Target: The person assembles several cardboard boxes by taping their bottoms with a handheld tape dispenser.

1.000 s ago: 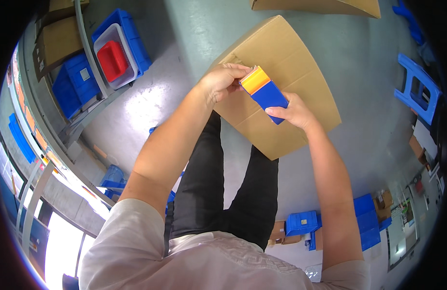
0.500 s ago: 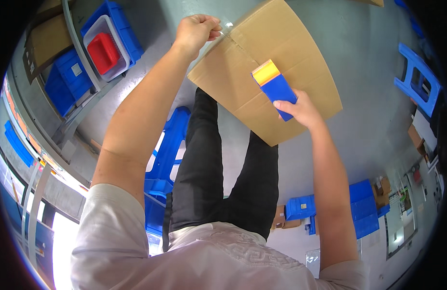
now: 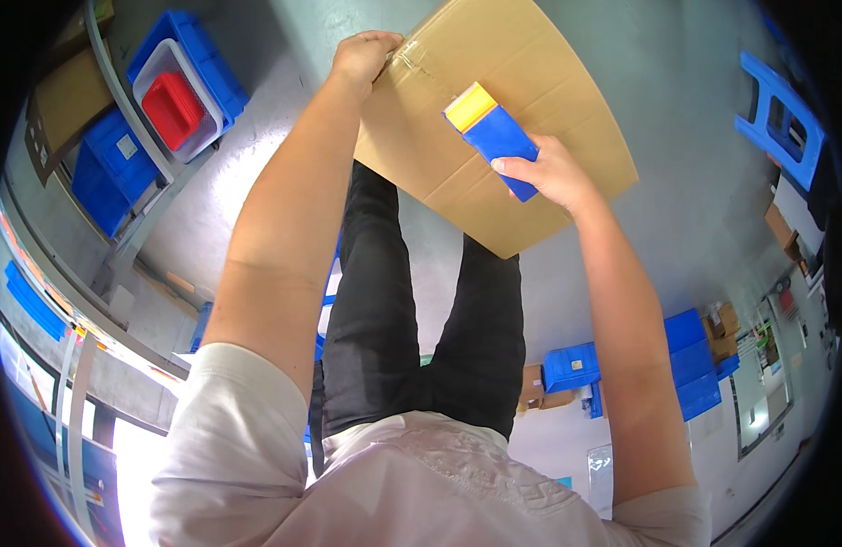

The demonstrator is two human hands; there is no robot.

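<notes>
A brown cardboard box stands in front of my legs, with its seam crossing the top. My left hand reaches to the far left edge of the box. Its fingers are stretched against the side and partly hidden by the edge. Beside them, a shiny piece of clear tape lies over the end of the seam. My right hand is closed around a blue-and-yellow block-shaped tool, which looks like a tape dispenser. The dispenser is tilted over the box top, its yellow end toward the far left.
At the far left, a red basket sits inside a white basket in a blue crate, next to a metal rack. A blue stool stands at the right. Blue bins are behind my right arm.
My left hand has gone from a pinch above the box edge down against its side. My right hand has moved the dispenser slightly up and left in the view.
</notes>
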